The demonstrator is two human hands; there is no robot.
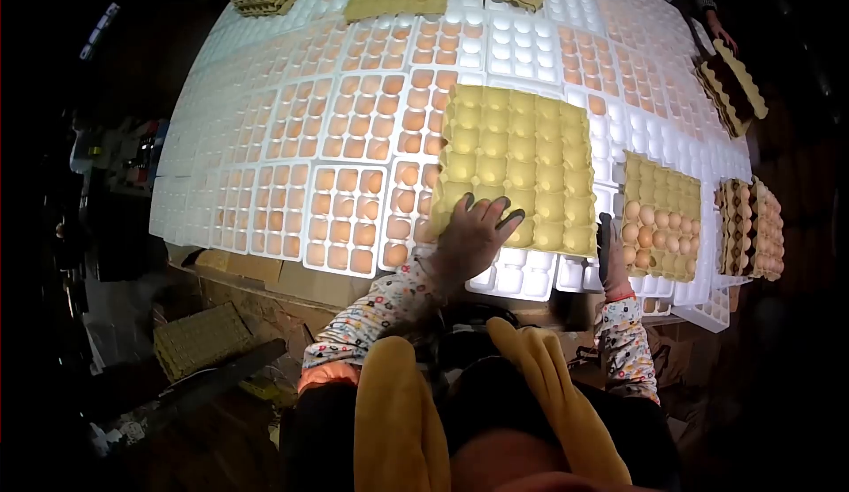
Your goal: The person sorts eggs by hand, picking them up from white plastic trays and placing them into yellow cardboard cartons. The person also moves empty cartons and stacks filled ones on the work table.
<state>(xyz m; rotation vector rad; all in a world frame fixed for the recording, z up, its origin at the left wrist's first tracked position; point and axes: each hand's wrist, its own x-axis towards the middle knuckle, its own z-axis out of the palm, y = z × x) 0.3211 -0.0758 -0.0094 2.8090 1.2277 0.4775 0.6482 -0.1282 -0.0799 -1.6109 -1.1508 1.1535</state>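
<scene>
Left hand (478, 234) is lying over the lower left part of the large yellow egg tray (522, 160), fingers spread, dark fingertips touching the cups. Right hand (613, 258) is pointing its fingers away from the body, between that tray and a partly filled tray (661, 181); cannot tell whether it is closing on an edge. The large yellow egg tray is resting over white trays (341, 272), many of them holding brown eggs. The partly filled tray is carrying eggs in its nearer rows. Egg-filled trays (766, 231) are standing farther right. At upper right, another person's hand (718, 29) is reaching beside pulp trays (739, 81).
</scene>
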